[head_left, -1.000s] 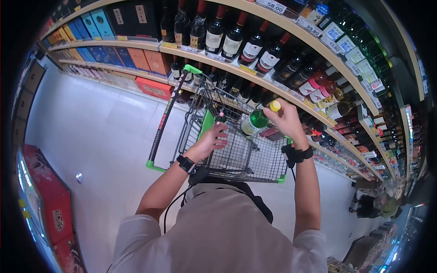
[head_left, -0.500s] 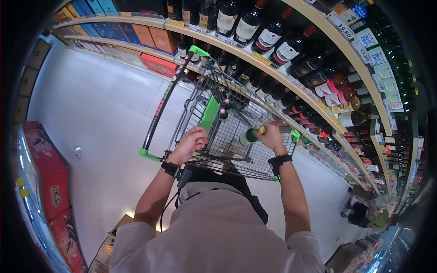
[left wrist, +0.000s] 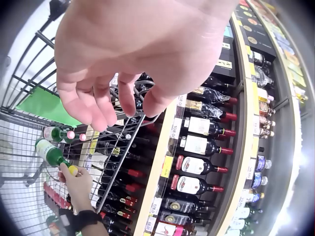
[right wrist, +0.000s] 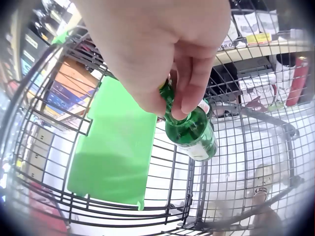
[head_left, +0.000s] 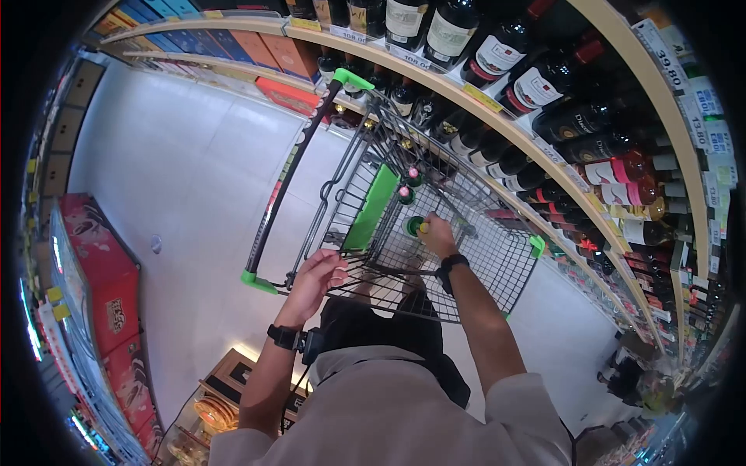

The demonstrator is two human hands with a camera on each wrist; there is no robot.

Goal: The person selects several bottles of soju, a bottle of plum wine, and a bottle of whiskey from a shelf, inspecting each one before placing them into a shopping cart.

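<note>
My right hand (head_left: 438, 236) reaches down inside the wire shopping cart (head_left: 497, 276). It grips a green glass bottle (right wrist: 193, 133) by the neck, just below its yellow cap (left wrist: 73, 170). In the left wrist view the bottle is tilted, its white label showing. Two more green bottles with pink caps (head_left: 406, 193) stand in the cart beside the green plastic flap (head_left: 371, 210). My left hand (head_left: 314, 276) hovers over the near side of the cart with loosely curled fingers and holds nothing.
Shelves of wine bottles (head_left: 497, 56) with price tags curve along the far and right sides, close to the cart. The cart's push handle (head_left: 289, 167) stands at left. A red display box (head_left: 113, 295) stands on the left floor; a person (head_left: 619, 375) is far off at right.
My right hand has lowered the yellow-capped bottle from above the cart down into it, moving left in the last half second. My left hand has drawn back toward my body, away from the pink-capped bottles.
</note>
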